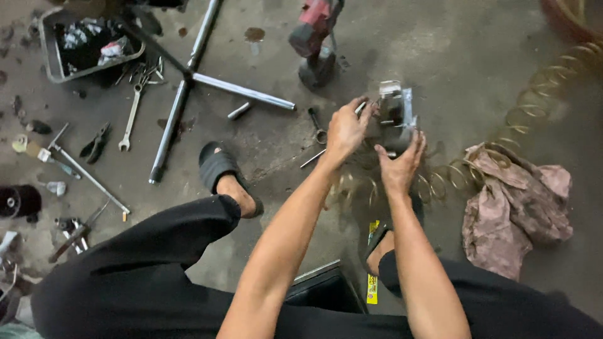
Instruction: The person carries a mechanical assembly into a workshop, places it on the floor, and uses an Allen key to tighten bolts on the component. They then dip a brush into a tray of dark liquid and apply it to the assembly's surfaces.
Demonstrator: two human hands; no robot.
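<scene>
Both my hands are raised over the concrete floor, holding a small grey metal engine part (394, 112). My left hand (347, 129) grips its left side, with fingers curled against it and a thin rod poking out near the fingertips. My right hand (400, 164) supports it from below and the right, fingers spread upward along the part. The part's underside is hidden by my right hand. A coiled yellowish air hose (527, 113) runs beneath my hands and off to the upper right.
A chrome cross wrench (188, 81) lies at upper left, with a spanner (130, 119), pliers (95, 143), a screwdriver (88, 176) and a tray of parts (51, 63). A red power tool (314, 37) stands at top centre. A crumpled rag (515, 207) lies right. My sandalled foot (225, 176) rests mid-floor.
</scene>
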